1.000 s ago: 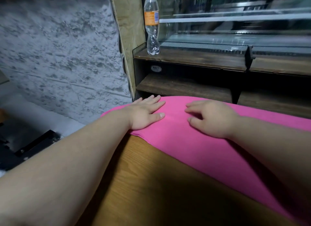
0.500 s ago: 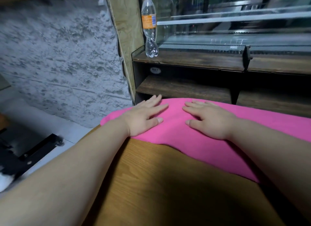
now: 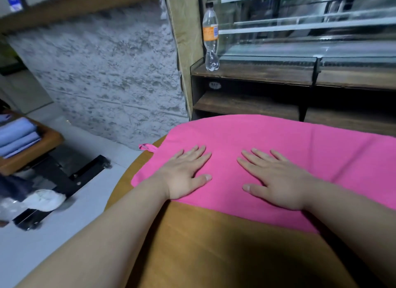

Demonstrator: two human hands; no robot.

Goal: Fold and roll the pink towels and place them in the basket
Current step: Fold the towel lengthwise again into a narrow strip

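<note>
Early on: pink towel (image 3: 278,142) lies spread flat at counter (image 3: 214,245) far edge, L hand (image 3: 184,176) & R hand (image 3: 276,180) pressing it, fingers (image 3: 194,159) straight, gripping nothing; rolling & basket prob. all left.

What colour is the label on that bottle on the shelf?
The label is orange with a blue patch at its right edge; head view shows it.

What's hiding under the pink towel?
The flat pink cloth towel lies on the brown wooden table, bare wood showing nearer the person. Anything else beneath is covered. The left hand and right hand rest flat on top.
</note>
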